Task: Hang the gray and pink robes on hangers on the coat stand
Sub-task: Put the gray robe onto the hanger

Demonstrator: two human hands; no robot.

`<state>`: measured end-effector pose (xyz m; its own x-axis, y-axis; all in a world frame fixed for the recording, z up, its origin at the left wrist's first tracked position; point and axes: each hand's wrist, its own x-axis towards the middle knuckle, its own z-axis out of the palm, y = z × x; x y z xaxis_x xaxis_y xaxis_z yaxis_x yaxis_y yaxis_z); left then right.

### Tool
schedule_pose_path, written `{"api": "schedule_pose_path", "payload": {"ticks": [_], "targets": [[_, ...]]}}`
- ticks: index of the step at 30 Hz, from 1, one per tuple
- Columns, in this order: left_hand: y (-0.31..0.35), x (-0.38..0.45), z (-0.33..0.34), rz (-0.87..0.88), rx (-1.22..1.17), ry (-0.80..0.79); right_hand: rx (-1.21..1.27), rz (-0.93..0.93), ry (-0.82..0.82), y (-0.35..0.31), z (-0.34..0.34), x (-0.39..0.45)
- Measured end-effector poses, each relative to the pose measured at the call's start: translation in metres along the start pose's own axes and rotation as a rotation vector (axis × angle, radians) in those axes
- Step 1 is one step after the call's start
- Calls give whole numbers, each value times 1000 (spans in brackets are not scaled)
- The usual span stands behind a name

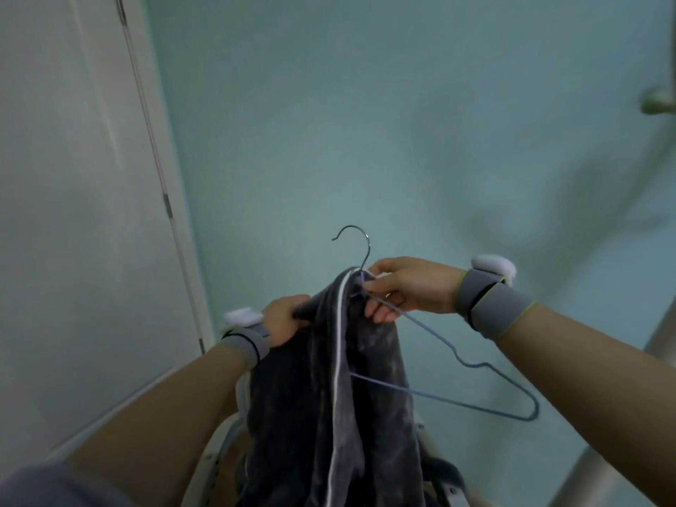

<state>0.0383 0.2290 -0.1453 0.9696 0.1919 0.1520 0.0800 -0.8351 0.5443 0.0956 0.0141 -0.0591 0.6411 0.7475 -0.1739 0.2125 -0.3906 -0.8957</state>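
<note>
A dark gray plush robe (pixel 329 397) with white piping hangs down in front of me. My left hand (pixel 283 318) grips its collar edge at the left. My right hand (pixel 406 287) pinches the neck of a blue wire hanger (pixel 475 365) just under its metal hook (pixel 353 243), where the robe's top bunches against it. The hanger's right shoulder and bottom bar stick out bare to the right; its left side is hidden inside the robe. The pink robe is not in view.
A pale green wall (pixel 365 122) fills the view ahead. A white door (pixel 73 214) stands at the left. A blurred knob (pixel 658 102) and a pale post (pixel 622 433) show at the right edge. White furniture (pixel 216 455) sits below the robe.
</note>
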Motion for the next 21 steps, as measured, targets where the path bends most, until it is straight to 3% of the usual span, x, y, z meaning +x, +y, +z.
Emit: {"api": "schedule_pose_path", "payload": {"ticks": [5, 8, 14, 16, 21], "targets": [[-26, -20, -27, -172, -375, 168, -188, 69, 52, 30, -36, 0], [-31, -31, -35, -223, -533, 321, -305, 200, -134, 70, -15, 12], [-34, -45, -60, -218, -461, 393, -466, 99, -355, 118, 86, 35], [-35, -48, -68, -213, -438, 414, -556, 56, -276, 119, 96, 38], [-67, -60, -81, -244, -140, 324, -429, 27, 393, 104, 18, 47]]}}
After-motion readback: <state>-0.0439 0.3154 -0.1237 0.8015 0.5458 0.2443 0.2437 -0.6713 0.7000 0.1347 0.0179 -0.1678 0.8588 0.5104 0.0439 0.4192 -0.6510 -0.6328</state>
